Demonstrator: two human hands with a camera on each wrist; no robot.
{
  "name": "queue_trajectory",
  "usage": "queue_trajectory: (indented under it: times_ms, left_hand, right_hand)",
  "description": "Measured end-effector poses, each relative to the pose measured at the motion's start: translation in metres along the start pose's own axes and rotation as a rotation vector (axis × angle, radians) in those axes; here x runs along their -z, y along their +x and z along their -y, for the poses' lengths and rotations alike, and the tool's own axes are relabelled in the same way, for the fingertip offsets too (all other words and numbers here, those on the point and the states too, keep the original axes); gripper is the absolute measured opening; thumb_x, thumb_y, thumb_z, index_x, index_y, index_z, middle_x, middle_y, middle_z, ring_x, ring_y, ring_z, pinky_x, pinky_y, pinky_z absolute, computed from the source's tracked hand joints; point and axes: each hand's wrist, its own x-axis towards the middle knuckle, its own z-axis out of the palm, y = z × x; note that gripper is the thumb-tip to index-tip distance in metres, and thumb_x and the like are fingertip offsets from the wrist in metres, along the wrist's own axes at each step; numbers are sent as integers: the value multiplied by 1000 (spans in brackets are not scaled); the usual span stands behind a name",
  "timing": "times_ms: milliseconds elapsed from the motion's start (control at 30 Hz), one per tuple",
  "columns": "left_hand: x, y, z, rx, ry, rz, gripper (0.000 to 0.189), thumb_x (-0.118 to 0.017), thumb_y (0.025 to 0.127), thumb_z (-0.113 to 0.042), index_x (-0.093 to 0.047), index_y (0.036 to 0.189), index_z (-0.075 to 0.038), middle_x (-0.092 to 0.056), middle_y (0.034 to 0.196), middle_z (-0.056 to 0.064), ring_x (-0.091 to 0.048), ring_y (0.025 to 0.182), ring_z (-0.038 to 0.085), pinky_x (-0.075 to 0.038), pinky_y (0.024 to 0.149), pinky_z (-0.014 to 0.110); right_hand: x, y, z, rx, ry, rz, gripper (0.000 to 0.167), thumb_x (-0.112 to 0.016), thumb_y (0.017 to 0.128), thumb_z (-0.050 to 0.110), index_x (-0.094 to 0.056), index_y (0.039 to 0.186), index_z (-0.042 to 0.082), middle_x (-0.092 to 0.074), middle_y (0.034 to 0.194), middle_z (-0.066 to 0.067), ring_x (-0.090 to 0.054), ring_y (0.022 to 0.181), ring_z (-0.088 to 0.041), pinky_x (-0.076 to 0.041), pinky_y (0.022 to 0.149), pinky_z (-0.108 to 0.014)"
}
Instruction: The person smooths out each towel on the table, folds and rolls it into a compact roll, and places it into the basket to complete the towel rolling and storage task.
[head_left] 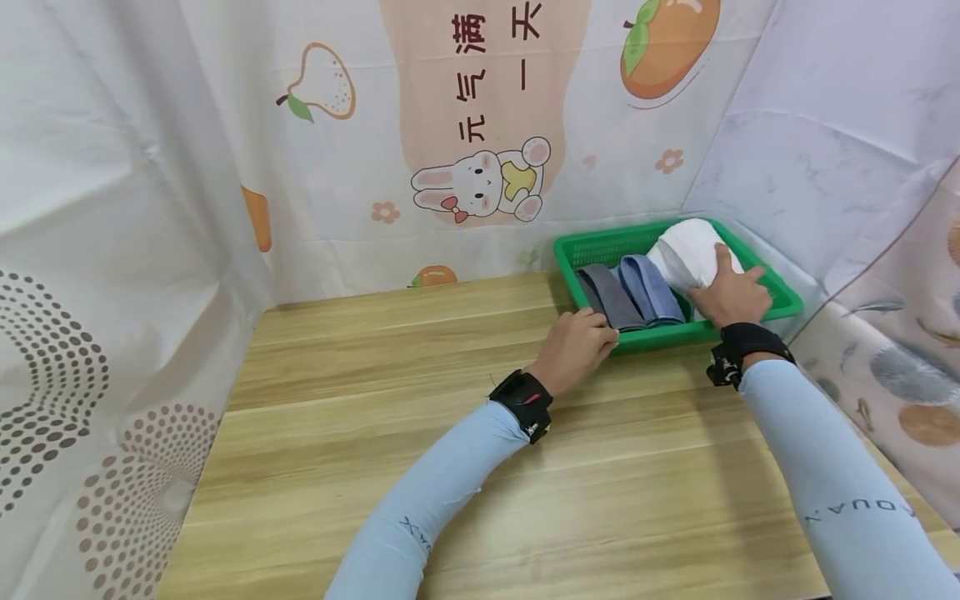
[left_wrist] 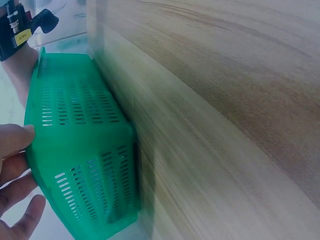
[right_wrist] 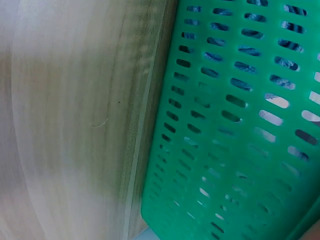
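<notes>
A green plastic basket [head_left: 786, 307] with slotted walls stands at the back right of the table. In it lie a folded dark grey towel [head_left: 611, 293], a folded blue towel [head_left: 649, 288] and a thick folded white towel [head_left: 686, 247]. My left hand [head_left: 573, 348] holds the basket's rim at its near left corner; in the left wrist view these fingers [left_wrist: 14, 140] meet the rim. My right hand [head_left: 731, 292] lies with spread fingers against the near end of the white towel. The right wrist view shows mostly the basket's slotted wall [right_wrist: 235, 130].
The basket rests on a wood-grain table [head_left: 390, 400], near its back edge. A printed cloth [head_left: 337, 167] hangs behind, and more cloth [head_left: 832, 142] hangs close along the right side. Patterned cloth [head_left: 112, 250] also covers the left.
</notes>
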Motion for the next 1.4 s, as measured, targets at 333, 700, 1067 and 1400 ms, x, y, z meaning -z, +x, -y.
queue_trajectory:
  times_ms: [333,700,1067,1400]
  left_hand:
    - [3,-1,-3,1,2,12,21,-61,106,-23,-81,102,-26,-70,94,-7,-58,85,12,-33,66,24]
    - [6,-2,-10,11,22,29,20,-61,106,-26,-81,103,-28,-70,97,-9,-58,88,10,-35,67,24]
    - [6,-11,-6,19,-36,15,17,-65,104,-24,-82,106,-24,-70,98,-6,-60,91,13,-37,68,26]
    - [3,-15,1,68,-48,81,21,-62,105,-28,-79,115,-21,-70,104,-5,-60,96,13,-41,72,26]
  right_hand:
    - [5,-4,-2,32,-10,131,92,-57,94,43,-6,164,12,-35,118,-58,-48,88,-69,-43,71,-73]
    - [11,-9,-5,-2,-81,262,91,-50,98,50,-2,164,11,-36,124,-59,-46,103,-74,-41,83,-76]
    - [8,-16,6,15,-137,400,93,-46,101,54,7,163,11,-22,139,-59,-22,123,-81,-18,101,-85]
    - [-11,-1,8,140,15,278,99,-21,98,78,-24,162,2,-13,156,-44,-7,132,-77,-5,97,-87]
